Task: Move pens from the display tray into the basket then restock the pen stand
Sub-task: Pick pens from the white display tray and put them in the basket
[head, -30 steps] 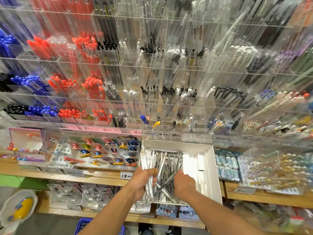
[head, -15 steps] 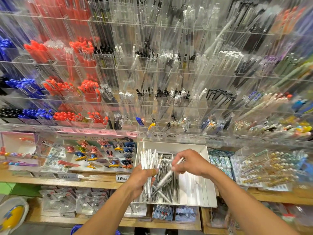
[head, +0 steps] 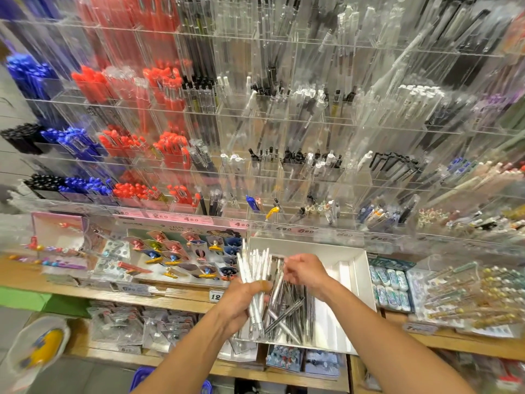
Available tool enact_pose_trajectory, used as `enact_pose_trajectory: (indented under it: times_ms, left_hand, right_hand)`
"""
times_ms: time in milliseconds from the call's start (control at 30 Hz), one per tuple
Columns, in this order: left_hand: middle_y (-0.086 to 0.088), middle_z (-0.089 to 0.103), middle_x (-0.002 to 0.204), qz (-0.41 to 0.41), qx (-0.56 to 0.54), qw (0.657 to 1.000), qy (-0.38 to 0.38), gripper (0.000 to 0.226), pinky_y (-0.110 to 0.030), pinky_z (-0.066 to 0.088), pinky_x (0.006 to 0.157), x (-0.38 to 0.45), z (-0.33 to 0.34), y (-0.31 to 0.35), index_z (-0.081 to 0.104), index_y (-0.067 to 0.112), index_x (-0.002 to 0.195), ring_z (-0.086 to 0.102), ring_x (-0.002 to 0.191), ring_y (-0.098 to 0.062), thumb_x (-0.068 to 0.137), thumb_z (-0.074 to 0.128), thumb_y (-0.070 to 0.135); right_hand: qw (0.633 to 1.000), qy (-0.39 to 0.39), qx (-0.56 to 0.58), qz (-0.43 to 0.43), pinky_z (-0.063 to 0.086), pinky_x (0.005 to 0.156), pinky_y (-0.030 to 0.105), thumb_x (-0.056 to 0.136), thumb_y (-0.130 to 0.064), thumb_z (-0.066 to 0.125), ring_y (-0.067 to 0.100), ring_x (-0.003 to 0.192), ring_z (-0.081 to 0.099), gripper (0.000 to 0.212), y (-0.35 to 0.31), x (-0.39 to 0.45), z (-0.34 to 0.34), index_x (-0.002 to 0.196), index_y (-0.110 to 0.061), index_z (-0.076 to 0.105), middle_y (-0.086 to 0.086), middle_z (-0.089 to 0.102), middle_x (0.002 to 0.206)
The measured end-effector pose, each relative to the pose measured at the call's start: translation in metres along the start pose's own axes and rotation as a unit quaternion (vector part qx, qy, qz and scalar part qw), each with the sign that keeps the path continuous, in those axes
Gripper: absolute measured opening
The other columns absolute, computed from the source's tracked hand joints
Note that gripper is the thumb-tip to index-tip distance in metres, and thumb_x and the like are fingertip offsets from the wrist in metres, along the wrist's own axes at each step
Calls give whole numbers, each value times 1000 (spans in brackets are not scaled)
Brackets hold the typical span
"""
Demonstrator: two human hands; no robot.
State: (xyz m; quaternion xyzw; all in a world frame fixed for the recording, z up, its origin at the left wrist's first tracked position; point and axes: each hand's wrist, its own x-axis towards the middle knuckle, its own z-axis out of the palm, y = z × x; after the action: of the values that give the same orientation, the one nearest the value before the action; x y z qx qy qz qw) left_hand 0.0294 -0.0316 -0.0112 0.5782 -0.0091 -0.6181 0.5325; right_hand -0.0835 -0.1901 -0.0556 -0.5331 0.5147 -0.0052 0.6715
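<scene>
Pens are fanning in my left hand, which is gripping them mid-barrel; light, slick, they could slip. My right hand is pinching one more above the display tray, beneath the pen stand.

A wooden shelf carries the white display tray, eraser packs and carded clips.

We see the display tray on the wooden shelf, below the tiered acrylic pen stand. Loose pens lie in the tray's left half. The carded clips sit left of it, the erasers right. The basket shows below the shelf's front edge.
</scene>
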Motion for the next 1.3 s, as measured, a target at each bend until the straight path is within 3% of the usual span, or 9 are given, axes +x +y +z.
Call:
enact_pose_trajectory:
  times_ms: [67, 133, 233, 467, 667, 867, 1000, 1200, 1300]
  left_hand:
    - [-13, 73, 81, -11, -18, 1000, -2, 32, -29, 57, 60, 0, -3, 1, 66, -8, 104, 66, 62, -19, 74, 76, -4]
    - [-13, 71, 76, -15, -29, 999, 2, 25, -29, 57, 60, 1, -5, 2, 63, -10, 104, 63, 61, -20, 80, 71, -7]
    - [-12, 69, 75, -16, -28, 999, 9, 26, -28, 56, 57, 2, -8, 3, 61, -10, 109, 63, 63, -21, 85, 67, -5]
    - [-9, 72, 75, -16, -29, 999, 34, 31, -26, 54, 55, 7, -15, -3, 61, -7, 112, 67, 64, -19, 83, 71, -2]
    - [-7, 72, 74, -8, -17, 999, 51, 27, -26, 53, 53, 9, -14, -3, 63, -4, 109, 66, 63, -18, 84, 70, -3]
    - [-5, 73, 73, -5, -18, 999, 44, 21, -29, 53, 55, 7, -11, 0, 64, 1, 103, 65, 62, -17, 84, 72, -1]
    - [-6, 74, 78, -6, -21, 998, 50, 24, -29, 53, 58, 6, -12, -1, 65, 1, 106, 63, 65, -17, 83, 72, 0]
    - [-15, 75, 100, 6, -33, 997, 74, 27, -31, 53, 62, 8, -9, -6, 67, -2, 108, 63, 76, -22, 82, 73, -1]
    - [-15, 72, 89, 4, -35, 996, 85, 20, -30, 52, 55, 8, -8, -8, 69, -2, 103, 62, 67, -20, 83, 71, -3]
  right_hand:
    - [980, 111, -165, 30, 53, 56, 32, 93, -15, 61, 21, 64, 69, 18, 11, 14, 6, 81, -3, 69, 11, 71, 78]
    - [949, 124, -283, 53, 55, 65, 34, 93, -19, 60, 26, 76, 71, 22, 18, 20, 15, 81, -2, 66, 11, 70, 82]
    - [932, 122, -336, 60, 54, 70, 30, 93, -28, 62, 25, 81, 70, 31, 20, 22, 25, 71, -9, 53, 9, 68, 84]
    - [919, 157, -361, 31, 46, 59, 24, 88, -32, 64, 20, 61, 58, 28, 24, 28, 31, 71, -11, 59, 3, 61, 68]
    - [942, 97, -315, 58, 40, 51, 21, 89, -30, 67, 16, 63, 59, 22, 21, 32, 32, 85, -9, 60, 2, 63, 75]
    - [974, 85, -208, 42, 44, 61, 24, 87, -21, 66, 13, 40, 35, 44, 29, 24, 25, 51, -18, 41, -4, 36, 45]
    - [981, 104, -161, 29, 27, 45, 20, 88, -25, 63, 10, 35, 26, 48, 24, 18, 21, 50, -22, 35, -9, 29, 43]
    - [982, 44, -182, 10, 30, 42, 15, 92, -20, 59, 8, 34, 28, 36, 29, 7, 4, 59, -19, 43, -7, 33, 45]
    - [962, 21, -268, -41, 47, 67, 21, 93, -23, 62, 16, 51, 55, 40, 32, -2, 7, 57, -7, 57, 8, 57, 54]
